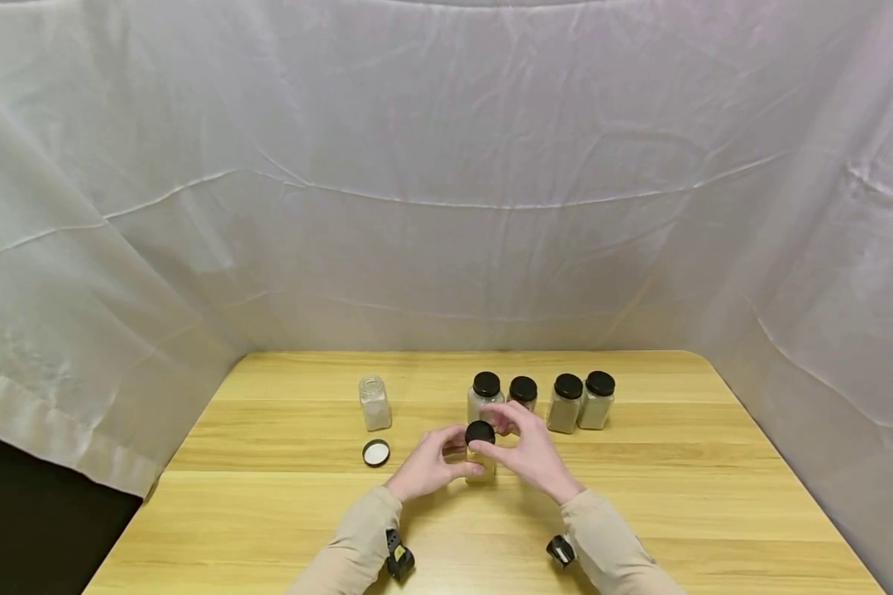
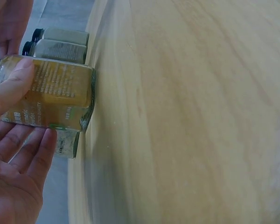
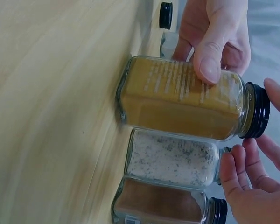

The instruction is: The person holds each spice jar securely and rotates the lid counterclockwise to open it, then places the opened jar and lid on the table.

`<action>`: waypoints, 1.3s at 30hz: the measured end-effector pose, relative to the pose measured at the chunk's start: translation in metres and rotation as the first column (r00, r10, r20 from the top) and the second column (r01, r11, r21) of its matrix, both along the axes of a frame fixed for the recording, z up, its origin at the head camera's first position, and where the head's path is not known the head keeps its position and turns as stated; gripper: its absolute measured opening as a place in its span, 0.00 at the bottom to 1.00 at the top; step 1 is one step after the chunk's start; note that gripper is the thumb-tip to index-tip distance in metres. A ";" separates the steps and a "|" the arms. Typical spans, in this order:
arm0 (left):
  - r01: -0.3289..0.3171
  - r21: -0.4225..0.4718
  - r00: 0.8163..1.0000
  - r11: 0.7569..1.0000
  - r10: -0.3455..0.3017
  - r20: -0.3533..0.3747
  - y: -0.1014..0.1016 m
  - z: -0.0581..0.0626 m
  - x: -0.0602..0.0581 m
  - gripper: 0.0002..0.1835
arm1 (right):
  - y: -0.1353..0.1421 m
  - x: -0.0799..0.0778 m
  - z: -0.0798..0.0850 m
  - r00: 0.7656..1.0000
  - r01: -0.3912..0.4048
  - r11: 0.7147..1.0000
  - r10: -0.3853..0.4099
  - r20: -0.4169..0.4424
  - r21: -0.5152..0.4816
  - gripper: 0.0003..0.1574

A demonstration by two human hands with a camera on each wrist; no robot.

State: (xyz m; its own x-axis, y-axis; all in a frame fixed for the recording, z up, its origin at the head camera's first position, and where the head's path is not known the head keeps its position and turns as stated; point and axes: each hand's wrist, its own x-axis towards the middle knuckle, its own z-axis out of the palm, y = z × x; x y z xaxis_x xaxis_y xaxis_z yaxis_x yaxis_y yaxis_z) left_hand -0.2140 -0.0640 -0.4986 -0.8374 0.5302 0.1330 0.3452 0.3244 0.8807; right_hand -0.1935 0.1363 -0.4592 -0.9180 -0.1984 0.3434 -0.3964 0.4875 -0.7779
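Observation:
A glass jar [image 3: 182,102] of yellow-brown powder, its label reading turmeric powder, stands upright on the table with a black screw lid [image 1: 479,432]. My left hand [image 1: 435,464] grips the jar's body, thumb [image 2: 18,81] across the label side and fingers behind it. At the lid, my right hand [image 1: 524,450] has its thumb [image 3: 277,95] on one edge and its index finger on the opposite edge. The other right fingers curve beyond the lid, near a jar [image 3: 172,156] of white, dark-flecked contents.
Behind the hands stand several black-lidded jars, among them a brown one [image 3: 158,200] and two at the right [image 1: 565,405] [image 1: 597,402]. To the left is an uncapped jar [image 1: 375,405] of white contents. A loose lid [image 1: 375,453] lies inside-up before it on the wooden table [image 1: 268,512].

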 end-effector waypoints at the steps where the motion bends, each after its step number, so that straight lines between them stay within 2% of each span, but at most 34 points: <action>1: 0.001 0.000 1.000 1.000 -0.001 0.000 0.000 0.000 0.000 0.27 | 0.000 0.000 0.000 1.000 0.000 1.000 0.000 -0.006 0.000 0.34; 4: 0.005 0.001 1.000 1.000 -0.005 -0.007 0.000 0.000 -0.001 0.26 | 0.000 0.000 0.000 0.999 -0.016 1.000 0.016 -0.030 0.001 0.32; 9: 0.008 0.010 1.000 1.000 -0.008 -0.006 0.001 -0.001 -0.002 0.25 | 0.003 -0.003 -0.002 0.993 -0.093 0.996 0.092 -0.068 -0.008 0.27; 17: -0.004 0.019 1.000 1.000 0.004 -0.001 0.002 -0.003 -0.002 0.25 | 0.008 -0.003 -0.003 0.982 -0.182 0.983 0.179 -0.065 -0.034 0.26; 21: -0.003 0.023 1.000 1.000 0.003 -0.001 0.002 -0.002 -0.001 0.24 | 0.008 -0.001 -0.002 0.987 -0.152 0.987 0.150 -0.052 -0.043 0.28; 25: 0.001 0.030 1.000 1.000 -0.001 -0.005 0.001 -0.002 -0.001 0.25 | 0.006 -0.001 -0.003 0.997 -0.077 0.996 0.076 -0.018 -0.048 0.31; 31: 0.002 0.013 1.000 1.000 -0.002 -0.018 0.001 -0.003 -0.001 0.26 | 0.000 0.001 0.001 0.999 0.008 1.000 -0.008 0.036 -0.004 0.34; 39: -0.001 -0.012 0.999 1.000 0.001 -0.033 0.000 -0.002 -0.001 0.27 | -0.003 0.003 0.003 1.000 0.012 1.000 -0.012 -0.001 0.002 0.33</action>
